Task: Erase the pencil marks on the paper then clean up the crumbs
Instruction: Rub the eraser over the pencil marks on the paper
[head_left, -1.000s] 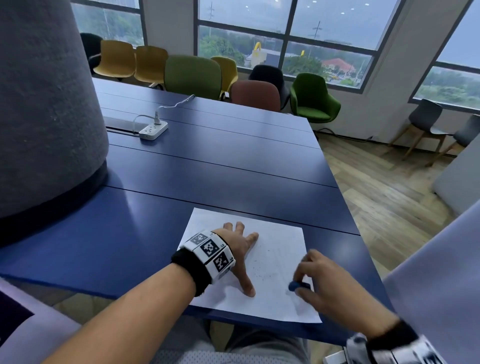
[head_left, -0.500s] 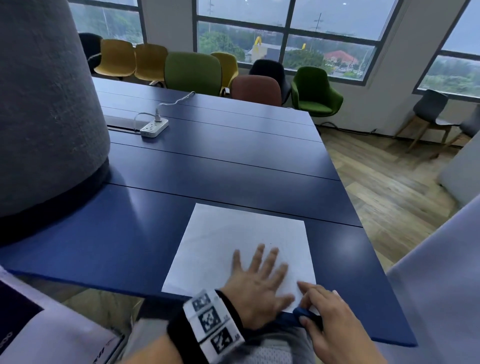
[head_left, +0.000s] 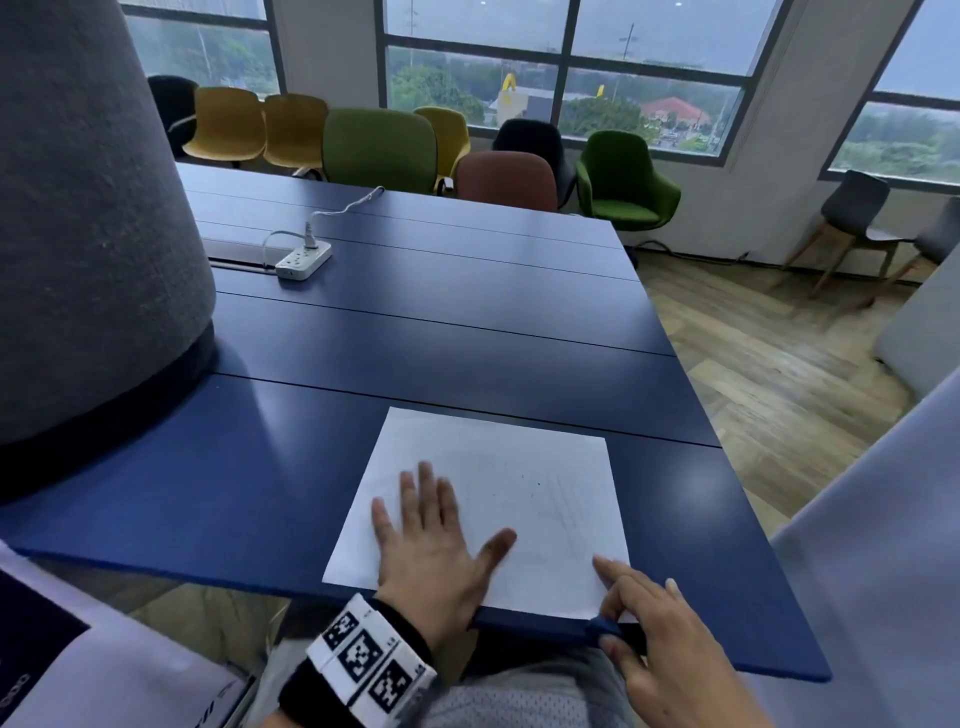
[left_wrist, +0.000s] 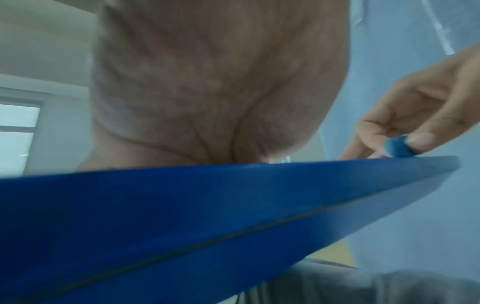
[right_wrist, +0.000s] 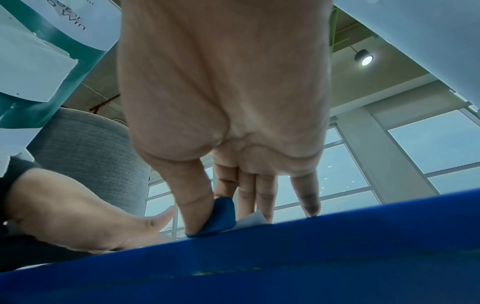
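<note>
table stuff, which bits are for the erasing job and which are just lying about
For the job:
paper
blue eraser, pinched by right hand
left hand, flat on the paper

Just lying about:
power strip
chairs

Since 1 s ago we've pulled our left hand (head_left: 434, 545) back to the near edge of the paper (head_left: 498, 467), fingers now spread flat, pointing fwd. Right hand (head_left: 670, 660) w/ the eraser (head_left: 605, 627) slid off to the paper's near-right corner, at the surface (head_left: 363, 353) edge.
</note>
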